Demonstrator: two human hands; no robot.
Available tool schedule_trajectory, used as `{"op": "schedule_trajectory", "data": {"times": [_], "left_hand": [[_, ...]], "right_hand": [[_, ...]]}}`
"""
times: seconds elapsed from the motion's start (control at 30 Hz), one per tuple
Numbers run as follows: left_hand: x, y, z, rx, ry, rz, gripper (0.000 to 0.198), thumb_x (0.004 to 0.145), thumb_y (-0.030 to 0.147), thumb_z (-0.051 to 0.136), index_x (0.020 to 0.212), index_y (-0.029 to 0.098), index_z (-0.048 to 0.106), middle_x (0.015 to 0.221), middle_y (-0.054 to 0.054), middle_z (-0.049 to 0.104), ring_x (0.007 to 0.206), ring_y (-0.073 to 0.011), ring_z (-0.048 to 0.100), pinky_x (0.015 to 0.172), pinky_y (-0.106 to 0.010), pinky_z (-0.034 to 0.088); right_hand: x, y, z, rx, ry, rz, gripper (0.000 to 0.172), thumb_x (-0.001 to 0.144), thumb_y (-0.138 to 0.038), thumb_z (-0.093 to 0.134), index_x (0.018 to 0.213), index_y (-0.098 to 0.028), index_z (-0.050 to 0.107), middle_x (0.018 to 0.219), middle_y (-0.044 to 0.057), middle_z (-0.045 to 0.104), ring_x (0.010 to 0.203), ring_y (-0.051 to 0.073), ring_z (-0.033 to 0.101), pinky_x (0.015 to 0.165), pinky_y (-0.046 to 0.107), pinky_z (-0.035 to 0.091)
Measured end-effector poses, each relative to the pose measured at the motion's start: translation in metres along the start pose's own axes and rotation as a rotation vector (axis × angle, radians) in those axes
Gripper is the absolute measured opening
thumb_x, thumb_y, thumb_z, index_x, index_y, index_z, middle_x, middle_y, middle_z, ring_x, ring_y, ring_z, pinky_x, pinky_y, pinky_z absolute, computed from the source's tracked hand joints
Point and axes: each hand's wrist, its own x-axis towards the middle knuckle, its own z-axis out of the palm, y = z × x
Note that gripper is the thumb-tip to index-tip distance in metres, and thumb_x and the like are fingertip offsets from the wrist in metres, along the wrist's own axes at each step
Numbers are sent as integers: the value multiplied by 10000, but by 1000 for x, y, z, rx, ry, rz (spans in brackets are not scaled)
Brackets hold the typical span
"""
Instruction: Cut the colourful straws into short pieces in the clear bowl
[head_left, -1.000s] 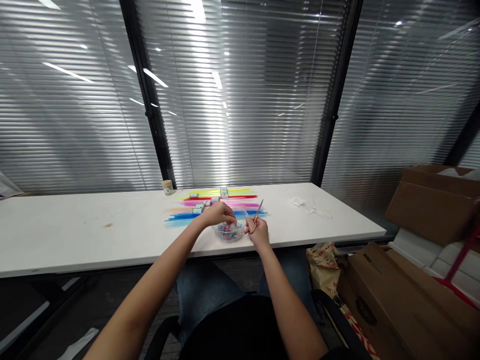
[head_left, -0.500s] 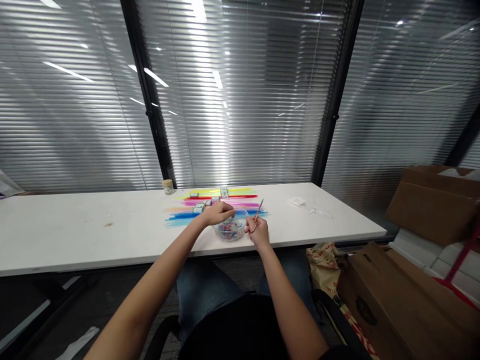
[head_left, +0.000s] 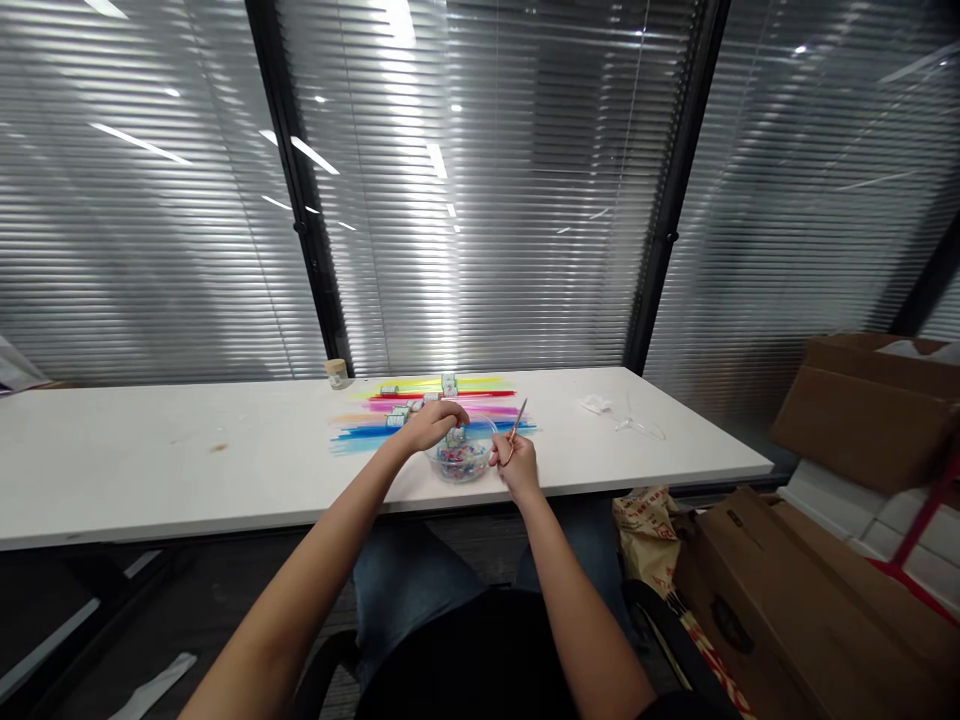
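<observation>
A clear round bowl [head_left: 459, 470] holding small pieces of blue, red and other colours stands near the table's front edge. Over its far left side, my left hand [head_left: 433, 428] has its fingers bent downward and drawn together; whatever is between the fingertips is too small to make out. At the right rim, my right hand [head_left: 516, 466] is closed round the handles of scissors [head_left: 519, 418], blades pointing up and away. A pale, see-through curved strip [head_left: 486, 423] shows between my hands. Just behind the bowl lie bundles of thin coloured sticks, including blue ones [head_left: 361, 433], with paper labels.
A small jar with a tan lid [head_left: 337, 374] stands at the table's back edge. Farther right on the white table [head_left: 150, 460] lie a white crumpled item [head_left: 596, 404] and thin clear strips [head_left: 639, 427]. Cardboard boxes [head_left: 817, 590] and a paper bag [head_left: 646, 535] stand at right.
My left hand has lifted slightly above the bowl, uncovering more of a paper label beneath it. My right hand and the scissors stay in place.
</observation>
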Motion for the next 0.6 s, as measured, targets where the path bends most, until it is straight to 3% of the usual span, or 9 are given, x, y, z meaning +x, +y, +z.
{"op": "schedule_trajectory", "data": {"times": [0.43, 0.6], "left_hand": [[-9, -33, 14, -636, 390, 99, 235, 747, 234, 482, 780, 124, 688, 709, -47, 621, 621, -128, 498, 590, -253, 413], [-12, -42, 20, -656, 404, 103, 209, 734, 226, 513, 770, 133, 697, 696, -42, 623, 616, -128, 488, 587, -254, 403]], "right_hand": [[-1, -1, 1, 19, -24, -15, 255, 757, -326, 573, 548, -191, 519, 413, -31, 524, 345, 95, 380, 405, 222, 303], [1, 2, 1, 18, -20, -8, 249, 756, -326, 576, 553, -194, 520, 411, -31, 526, 351, 98, 390, 410, 222, 306]]}}
